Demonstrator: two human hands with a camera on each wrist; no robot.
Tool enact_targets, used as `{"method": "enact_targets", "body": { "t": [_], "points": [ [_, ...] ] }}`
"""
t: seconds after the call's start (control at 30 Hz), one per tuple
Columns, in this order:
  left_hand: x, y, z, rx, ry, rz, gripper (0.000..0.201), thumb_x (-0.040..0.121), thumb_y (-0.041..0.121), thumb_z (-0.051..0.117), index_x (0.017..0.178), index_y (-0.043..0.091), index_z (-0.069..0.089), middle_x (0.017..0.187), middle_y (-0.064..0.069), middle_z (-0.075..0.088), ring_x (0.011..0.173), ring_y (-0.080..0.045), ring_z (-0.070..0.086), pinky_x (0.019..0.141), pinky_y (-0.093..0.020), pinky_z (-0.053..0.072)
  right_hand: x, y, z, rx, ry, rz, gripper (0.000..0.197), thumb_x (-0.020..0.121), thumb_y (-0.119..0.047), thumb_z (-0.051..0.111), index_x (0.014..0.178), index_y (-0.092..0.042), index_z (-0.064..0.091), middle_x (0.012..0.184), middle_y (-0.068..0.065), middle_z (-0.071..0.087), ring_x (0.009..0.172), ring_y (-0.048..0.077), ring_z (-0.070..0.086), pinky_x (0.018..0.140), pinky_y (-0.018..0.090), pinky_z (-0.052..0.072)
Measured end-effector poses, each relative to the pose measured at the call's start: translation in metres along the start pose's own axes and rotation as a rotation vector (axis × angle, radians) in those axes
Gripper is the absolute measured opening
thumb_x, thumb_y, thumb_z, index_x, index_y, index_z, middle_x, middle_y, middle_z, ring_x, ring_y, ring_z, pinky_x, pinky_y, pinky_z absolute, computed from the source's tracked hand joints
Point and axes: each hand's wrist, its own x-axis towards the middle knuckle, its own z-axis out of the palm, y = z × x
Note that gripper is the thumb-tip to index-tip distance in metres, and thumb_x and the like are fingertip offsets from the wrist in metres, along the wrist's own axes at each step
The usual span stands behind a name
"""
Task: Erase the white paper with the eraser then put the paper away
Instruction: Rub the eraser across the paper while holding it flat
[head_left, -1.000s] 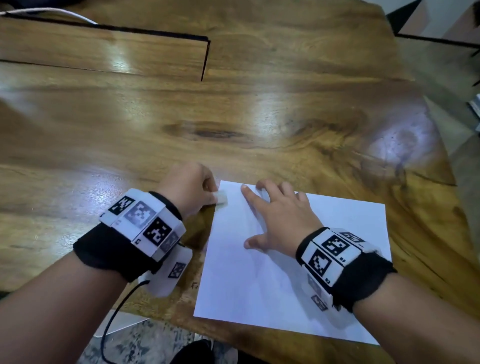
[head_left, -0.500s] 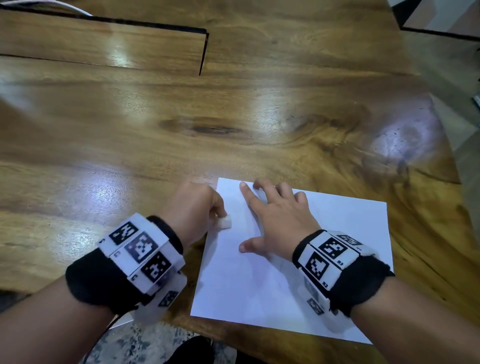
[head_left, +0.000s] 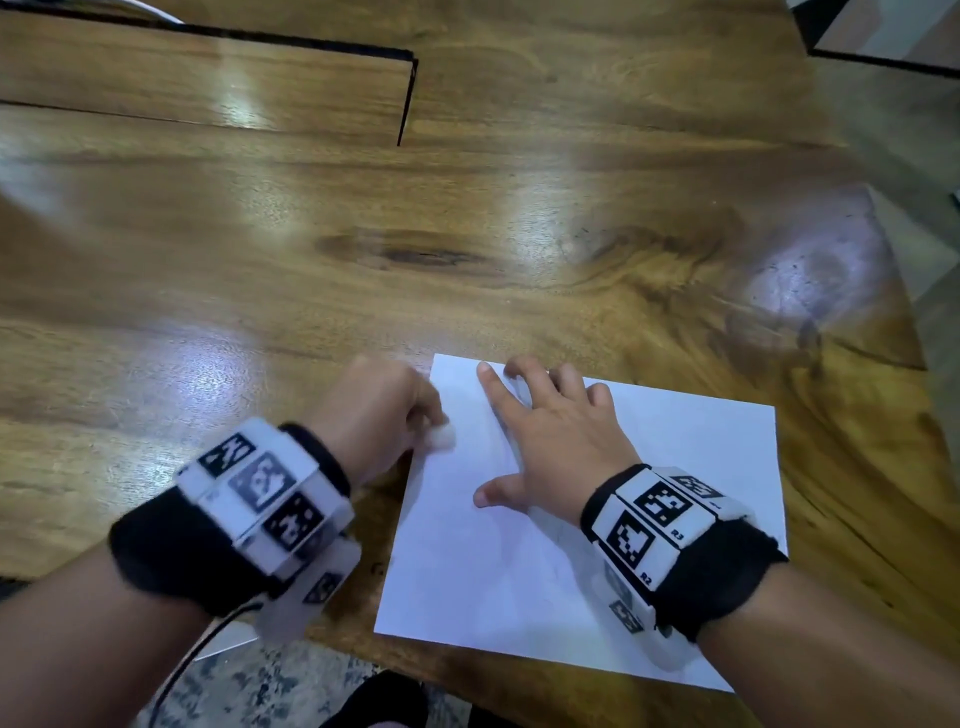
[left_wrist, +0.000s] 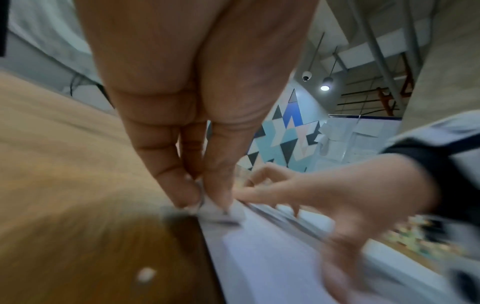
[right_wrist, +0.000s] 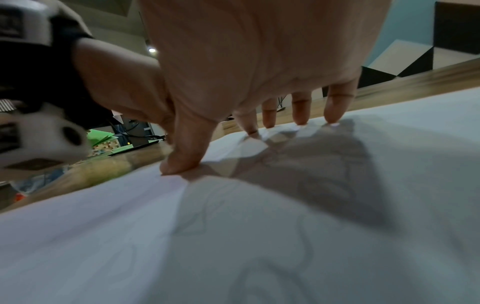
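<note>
A white sheet of paper (head_left: 597, 561) lies on the wooden table near its front edge, with faint pencil lines (right_wrist: 298, 236) on it. My left hand (head_left: 384, 415) pinches a small white eraser (head_left: 441, 437) against the sheet's left edge; the left wrist view shows the eraser (left_wrist: 215, 209) between thumb and fingertips, blurred. My right hand (head_left: 550, 441) lies spread flat on the paper's upper left part, its fingertips (right_wrist: 333, 119) and thumb pressing the sheet down.
The glossy wooden table (head_left: 467, 234) stretches far ahead. A raised wooden block (head_left: 208, 93) sits at the back left. The table's right edge (head_left: 914, 322) drops to the floor. A white crumb (left_wrist: 146, 274) lies on the wood beside the paper.
My left hand has slid the eraser down along the paper's left edge, toward me. The right hand has stayed pressed on the sheet.
</note>
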Motion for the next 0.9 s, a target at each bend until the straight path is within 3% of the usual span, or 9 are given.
{"method": "enact_targets", "body": {
  "t": [0.03,0.1,0.2,0.37,0.43,0.57,0.67,0.8,0.9],
  "points": [
    [0.010,0.002,-0.003,-0.015,0.041,-0.023,0.015,0.079,0.022,0.068,0.092,0.018,0.071,0.087,-0.001,0.070,0.080,-0.015,0.059,0.067,-0.012,0.034,0.000,0.000,0.000,-0.003,0.003,0.000,0.112,0.068,-0.073,0.059,0.149,-0.031,-0.005,0.147,-0.007,0.006,0.124,0.023,0.019,0.098,0.038,0.024],
    [0.029,0.006,-0.008,-0.020,0.096,-0.050,0.018,0.079,0.019,0.067,0.097,0.017,0.069,0.081,-0.003,0.065,0.076,-0.015,0.055,0.070,-0.021,0.040,0.000,0.000,0.001,-0.006,0.006,0.002,0.112,0.068,-0.073,0.059,0.149,-0.030,-0.006,0.146,-0.007,0.006,0.124,0.023,0.019,0.098,0.037,0.024],
    [0.034,0.007,-0.005,0.001,0.107,-0.067,0.018,0.080,0.018,0.065,0.098,0.014,0.069,0.092,-0.009,0.069,0.080,-0.019,0.057,0.074,-0.027,0.046,0.000,0.000,0.002,-0.008,0.010,0.002,0.112,0.069,-0.073,0.059,0.149,-0.030,-0.006,0.146,-0.008,0.006,0.124,0.023,0.019,0.098,0.038,0.024],
    [-0.003,0.001,0.009,0.037,-0.023,0.038,0.017,0.077,0.027,0.068,0.090,0.016,0.072,0.087,-0.005,0.073,0.071,-0.013,0.055,0.050,-0.013,0.029,-0.001,0.001,0.003,0.003,0.022,0.001,0.111,0.068,-0.072,0.060,0.149,-0.031,-0.004,0.147,-0.008,0.006,0.125,0.023,0.018,0.097,0.037,0.022],
    [0.001,0.001,0.004,0.053,-0.036,0.039,0.013,0.079,0.022,0.067,0.090,0.019,0.072,0.089,-0.003,0.073,0.073,-0.012,0.056,0.052,-0.012,0.031,-0.001,0.001,0.003,0.001,0.023,0.001,0.111,0.068,-0.073,0.060,0.149,-0.031,-0.004,0.148,-0.008,0.006,0.125,0.024,0.018,0.097,0.037,0.023],
    [0.035,0.008,-0.010,-0.005,0.120,-0.017,0.020,0.078,0.020,0.067,0.097,0.014,0.070,0.092,-0.008,0.071,0.075,-0.014,0.053,0.068,-0.018,0.035,0.000,0.000,0.003,-0.002,0.023,0.005,0.112,0.069,-0.073,0.059,0.149,-0.030,-0.005,0.147,-0.007,0.007,0.124,0.023,0.018,0.097,0.038,0.023],
    [0.026,0.006,-0.002,0.013,0.098,-0.021,0.018,0.081,0.016,0.064,0.098,0.012,0.069,0.097,-0.008,0.070,0.083,-0.018,0.058,0.071,-0.020,0.039,0.000,0.000,0.003,-0.002,0.020,0.005,0.112,0.069,-0.073,0.059,0.149,-0.030,-0.005,0.147,-0.007,0.007,0.124,0.024,0.018,0.099,0.037,0.023],
    [-0.013,-0.003,0.013,0.001,-0.026,0.080,0.014,0.076,0.027,0.070,0.079,0.013,0.072,0.079,-0.009,0.070,0.072,-0.021,0.059,0.055,-0.015,0.033,0.000,0.001,0.003,0.002,0.017,0.003,0.112,0.068,-0.073,0.059,0.149,-0.031,-0.005,0.148,-0.007,0.005,0.125,0.024,0.018,0.100,0.037,0.023],
    [0.002,-0.002,0.003,-0.029,0.023,0.043,0.009,0.076,0.021,0.070,0.084,0.017,0.072,0.077,-0.004,0.070,0.066,-0.013,0.052,0.052,-0.012,0.032,0.000,0.001,0.003,0.003,0.015,0.005,0.112,0.068,-0.074,0.059,0.149,-0.031,-0.005,0.147,-0.008,0.006,0.124,0.023,0.018,0.100,0.037,0.023]
  ]
}}
